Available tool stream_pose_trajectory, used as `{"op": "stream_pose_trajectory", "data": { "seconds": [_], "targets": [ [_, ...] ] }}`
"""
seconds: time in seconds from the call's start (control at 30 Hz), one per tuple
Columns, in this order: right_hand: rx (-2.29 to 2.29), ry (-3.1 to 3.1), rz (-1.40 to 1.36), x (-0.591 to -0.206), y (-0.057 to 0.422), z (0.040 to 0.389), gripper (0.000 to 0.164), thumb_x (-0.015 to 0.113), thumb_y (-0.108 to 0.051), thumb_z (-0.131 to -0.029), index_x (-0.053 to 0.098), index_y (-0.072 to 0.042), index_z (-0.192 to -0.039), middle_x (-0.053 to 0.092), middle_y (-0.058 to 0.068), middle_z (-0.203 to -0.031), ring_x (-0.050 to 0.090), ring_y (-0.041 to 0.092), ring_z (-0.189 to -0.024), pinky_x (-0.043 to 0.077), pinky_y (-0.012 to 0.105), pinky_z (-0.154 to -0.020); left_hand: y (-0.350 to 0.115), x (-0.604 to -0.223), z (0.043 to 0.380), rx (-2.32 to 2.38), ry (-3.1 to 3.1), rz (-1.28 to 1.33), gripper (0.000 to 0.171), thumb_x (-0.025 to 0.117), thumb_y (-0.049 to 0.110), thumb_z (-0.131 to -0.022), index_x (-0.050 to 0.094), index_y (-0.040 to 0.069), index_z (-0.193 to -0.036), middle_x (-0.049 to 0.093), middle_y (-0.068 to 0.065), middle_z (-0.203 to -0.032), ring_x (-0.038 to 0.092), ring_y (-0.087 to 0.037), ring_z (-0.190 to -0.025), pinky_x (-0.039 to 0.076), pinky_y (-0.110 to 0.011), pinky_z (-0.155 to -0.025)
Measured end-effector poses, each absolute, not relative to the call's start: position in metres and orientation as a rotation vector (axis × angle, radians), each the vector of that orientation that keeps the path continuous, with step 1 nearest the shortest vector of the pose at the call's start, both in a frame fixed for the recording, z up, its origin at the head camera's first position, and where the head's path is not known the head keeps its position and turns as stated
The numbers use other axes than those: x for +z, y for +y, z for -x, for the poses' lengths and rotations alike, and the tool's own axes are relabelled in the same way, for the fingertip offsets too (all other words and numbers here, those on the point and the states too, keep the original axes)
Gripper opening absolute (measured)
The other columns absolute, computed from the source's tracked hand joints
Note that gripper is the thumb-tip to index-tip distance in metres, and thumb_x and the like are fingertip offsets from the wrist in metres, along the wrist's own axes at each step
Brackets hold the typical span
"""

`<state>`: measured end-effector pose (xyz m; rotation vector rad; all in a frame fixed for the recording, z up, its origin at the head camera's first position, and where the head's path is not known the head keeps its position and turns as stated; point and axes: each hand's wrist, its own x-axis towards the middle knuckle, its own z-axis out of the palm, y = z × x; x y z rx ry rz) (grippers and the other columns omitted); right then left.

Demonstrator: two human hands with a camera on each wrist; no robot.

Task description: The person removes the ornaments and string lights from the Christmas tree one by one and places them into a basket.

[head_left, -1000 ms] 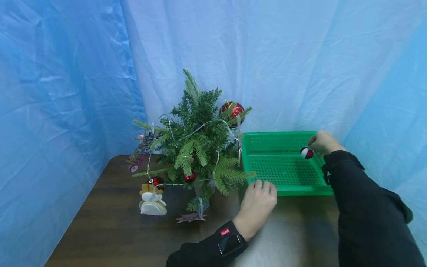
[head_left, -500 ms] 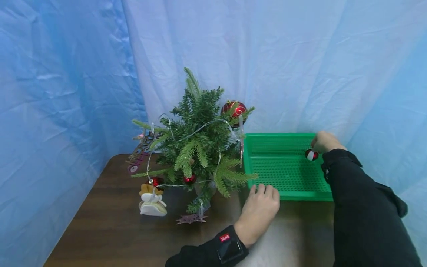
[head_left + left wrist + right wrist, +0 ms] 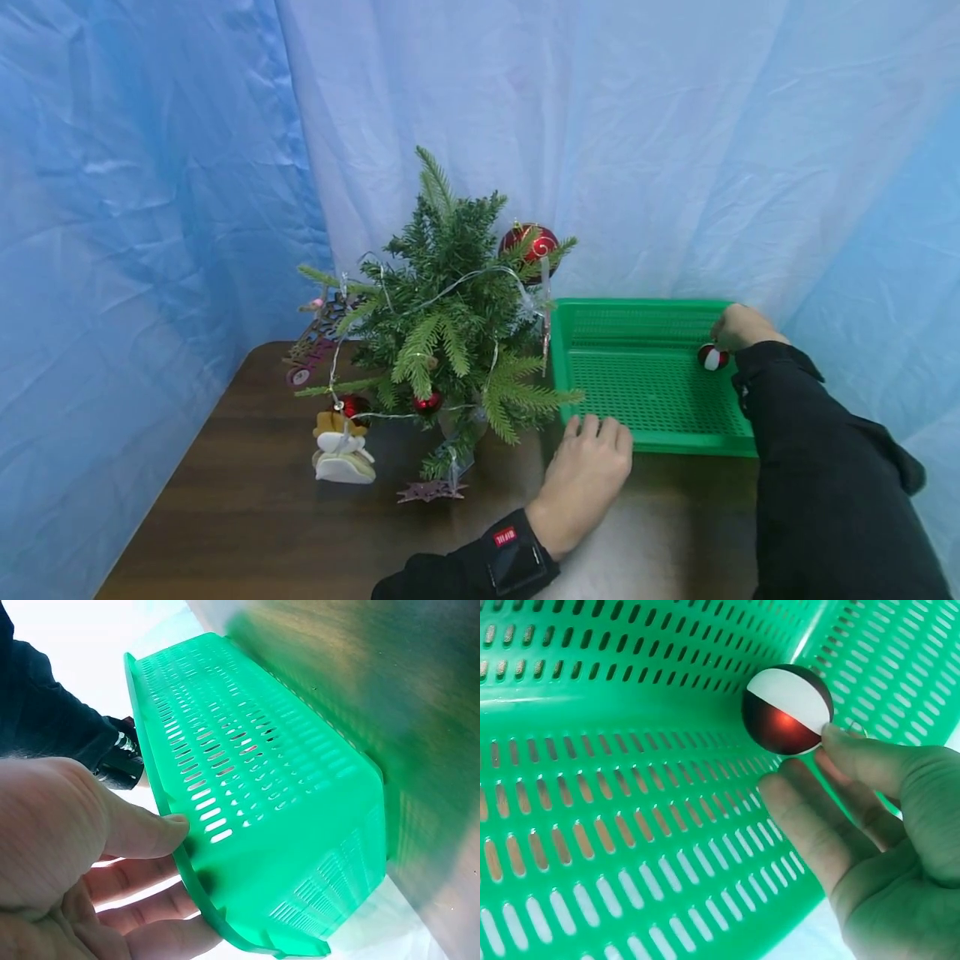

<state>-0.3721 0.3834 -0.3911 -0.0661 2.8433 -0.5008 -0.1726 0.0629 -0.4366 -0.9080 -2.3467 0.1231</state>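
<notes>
In the head view, a green basket [image 3: 645, 443] stands on the table right of a small Christmas tree [image 3: 442, 308]. At the basket's near left corner, my left hand [image 3: 587, 471] grips the rim; the left wrist view has the thumb [image 3: 161, 834] on the outer wall and the fingers curled at the rim's other side. Inside the basket, toward the far right corner, my right hand [image 3: 744, 327] pinches a red and white Christmas ball [image 3: 787, 709]. In the right wrist view the thumb tip [image 3: 838, 741] lies against the ball, low near the basket's slotted wall.
A large red bauble [image 3: 529, 250], small red baubles, a clear string of lights and a wooden snowflake [image 3: 431, 490] hang on the tree. White felt ornaments [image 3: 343, 458] hang at its left. Light blue curtain [image 3: 637, 150] surrounds the dark wooden table [image 3: 247, 500].
My right hand has moved a little to the right and down with the Christmas ball, deeper into the basket's right side. The left hand stays at the rim. The view has shifted slightly.
</notes>
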Motion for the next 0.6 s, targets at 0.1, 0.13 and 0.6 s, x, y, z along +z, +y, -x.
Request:
{"op": "stream_pose_trajectory", "data": {
  "seconds": [0.1, 0.13, 0.6],
  "targets": [
    [-0.498, 2.846, 0.06, -0.39, 0.3852, 0.3704, 0.026, 0.058, 0.007, -0.095, 0.064, 0.018, -0.117, 0.059, 0.04, -0.118, 0.059, 0.054, -0.103, 0.058, 0.046, -0.072, 0.0633, -0.4352, 0.1722, 0.11, -2.34, 0.913, 0.024, 0.074, 0.012, -0.089, 0.071, 0.01, -0.113, 0.067, -0.001, -0.104, 0.065, -0.018, -0.099, 0.056, -0.037, -0.092],
    [-0.498, 2.845, 0.061, -0.3894, 0.3856, 0.3699, 0.026, 0.057, 0.006, -0.095, 0.063, 0.019, -0.118, 0.059, 0.04, -0.119, 0.059, 0.054, -0.103, 0.058, 0.046, -0.071, 0.0633, -0.4347, 0.1721, 0.107, -2.337, 0.913, 0.024, 0.074, 0.012, -0.089, 0.071, 0.01, -0.113, 0.067, -0.001, -0.103, 0.065, -0.019, -0.098, 0.056, -0.037, -0.092],
    [-0.569, 2.816, 0.04, -0.3832, 0.3868, 0.3627, 0.039, 0.058, 0.004, -0.095, 0.053, 0.019, -0.131, 0.046, 0.045, -0.129, 0.062, 0.045, -0.094, 0.055, 0.038, -0.063, 0.0611, -0.429, 0.1703, 0.058, -2.331, 0.927, 0.024, 0.074, 0.009, -0.089, 0.071, 0.009, -0.113, 0.066, -0.002, -0.102, 0.064, -0.018, -0.095, 0.056, -0.031, -0.089]
  ]
}}
